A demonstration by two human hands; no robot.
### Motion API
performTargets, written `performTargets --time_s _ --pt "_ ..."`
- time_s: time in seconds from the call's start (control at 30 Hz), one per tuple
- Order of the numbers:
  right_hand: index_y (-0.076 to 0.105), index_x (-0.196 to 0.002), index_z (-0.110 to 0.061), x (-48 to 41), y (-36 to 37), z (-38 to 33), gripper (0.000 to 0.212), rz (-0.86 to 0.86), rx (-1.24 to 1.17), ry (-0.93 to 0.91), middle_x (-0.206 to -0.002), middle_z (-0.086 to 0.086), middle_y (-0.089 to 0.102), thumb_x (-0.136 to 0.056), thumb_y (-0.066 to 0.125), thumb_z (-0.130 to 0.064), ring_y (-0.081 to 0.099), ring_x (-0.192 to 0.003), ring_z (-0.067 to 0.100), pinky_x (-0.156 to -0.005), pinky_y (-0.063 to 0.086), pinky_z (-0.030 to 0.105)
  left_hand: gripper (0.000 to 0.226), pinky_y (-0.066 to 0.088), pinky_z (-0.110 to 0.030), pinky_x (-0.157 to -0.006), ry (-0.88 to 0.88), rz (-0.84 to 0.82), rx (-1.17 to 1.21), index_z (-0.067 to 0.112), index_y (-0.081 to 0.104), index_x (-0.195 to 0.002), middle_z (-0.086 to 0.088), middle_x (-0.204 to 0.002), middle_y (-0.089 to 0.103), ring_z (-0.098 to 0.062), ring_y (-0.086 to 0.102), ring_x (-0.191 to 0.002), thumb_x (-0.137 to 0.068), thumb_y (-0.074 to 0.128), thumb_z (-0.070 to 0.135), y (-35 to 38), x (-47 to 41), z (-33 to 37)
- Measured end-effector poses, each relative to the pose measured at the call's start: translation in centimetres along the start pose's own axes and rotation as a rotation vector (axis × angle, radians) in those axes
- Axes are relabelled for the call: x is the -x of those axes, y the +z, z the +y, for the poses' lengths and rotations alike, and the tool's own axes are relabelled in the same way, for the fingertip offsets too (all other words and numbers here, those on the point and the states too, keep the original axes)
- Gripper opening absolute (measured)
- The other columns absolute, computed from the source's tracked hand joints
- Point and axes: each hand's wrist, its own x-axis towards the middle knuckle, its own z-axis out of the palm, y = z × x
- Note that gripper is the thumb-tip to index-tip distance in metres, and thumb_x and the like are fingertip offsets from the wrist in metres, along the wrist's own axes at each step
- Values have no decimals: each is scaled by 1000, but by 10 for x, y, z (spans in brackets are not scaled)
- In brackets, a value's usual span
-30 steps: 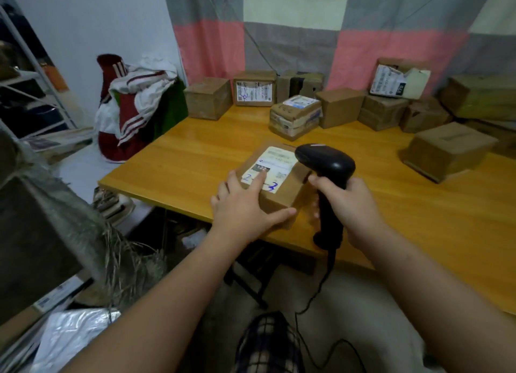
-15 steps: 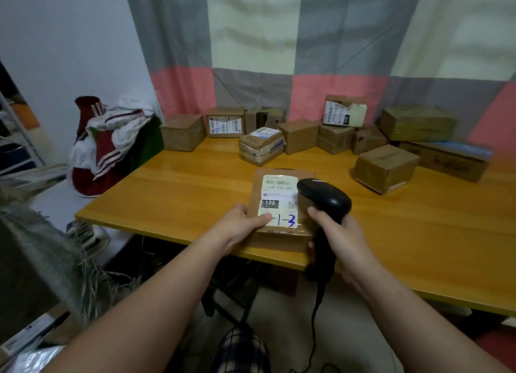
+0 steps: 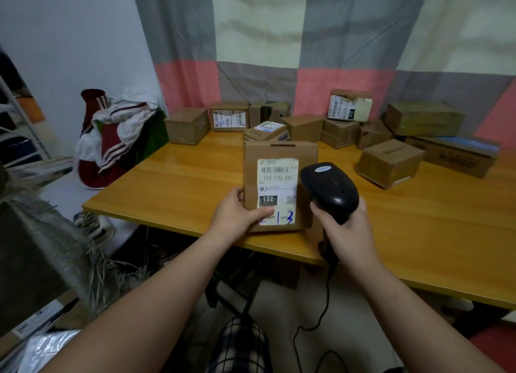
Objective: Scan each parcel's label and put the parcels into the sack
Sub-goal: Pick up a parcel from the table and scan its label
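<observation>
The left hand (image 3: pixel 234 216) pinches the parcel's (image 3: pixel 279 152) lower left edge, thumb on the label (image 3: pixel 276 182), holding it upright above the worktop's (image 3: pixel 173 188) near edge, probably so the barcode faces outward. The right hand (image 3: pixel 349 236) is clamped round the scanner (image 3: pixel 332 194), its head just beside the label. Other boxes (image 3: pixel 391 163) wait farther back.

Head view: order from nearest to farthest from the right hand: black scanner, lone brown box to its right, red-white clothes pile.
1. Black handheld scanner, gripped in right hand.
2. Lone brown cardboard box, beyond, rightward.
3. Red-and-white clothes pile, far left.
</observation>
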Motion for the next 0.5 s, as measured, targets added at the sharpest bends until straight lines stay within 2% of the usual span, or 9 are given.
performTargets --time_s 0.03,0.1,0.17,0.23,0.4,0.5 --pt "53 -104 -42 1 -1 -2 37 -9 43 -51 -107 -26 48 -80 76 -27 46 -92 -29 -70 36 -6 88 41 -18 -72 14 29 -44 13 46 -133 5 -117 60 -4 53 -90 -61 86 44 1 -1 1" --pt "57 -99 -44 5 0 -3 32 -72 92 -120 -100 -25 58 -80 76 -26 51 -92 -24 -71 38 -3 84 40 -19 -69 29 76 -85 14 49 -128 7 -111 62 -4 53 -87 -61 85 49 3 -4 0" --pt "61 -95 -41 10 2 -2 24 -92 130 -141 -91 -24 64 -80 75 -30 57 -90 -17 -69 40 0 82 43 -23 -73 29 101 -92 15 51 -126 4 -114 65 -6 55 -88 -61 84 52 6 -5 -2" --pt "62 -97 -37 16 5 -1 20 -65 166 -150 -92 -19 66 -81 73 -33 59 -91 -11 -70 41 2 84 45 -25 -75 24 112 -98 14 50 -127 1 -118 66 -7 56 -89 -61 83 54 8 -5 -4" --pt "68 -101 -23 25 8 -2 21 -21 165 -140 -92 -7 69 -83 70 -34 63 -93 3 -77 49 21 80 44 -26 -75 5 117 -103 13 50 -127 -1 -120 66 -9 57 -91 -66 80 55 12 -4 -3" --pt "69 -101 -21 26 10 -4 22 -17 152 -130 -92 -5 70 -83 70 -34 64 -94 7 -78 50 26 79 45 -26 -75 7 112 -117 13 49 -128 -2 -123 64 -15 61 -104 -68 78 55 12 -4 0"
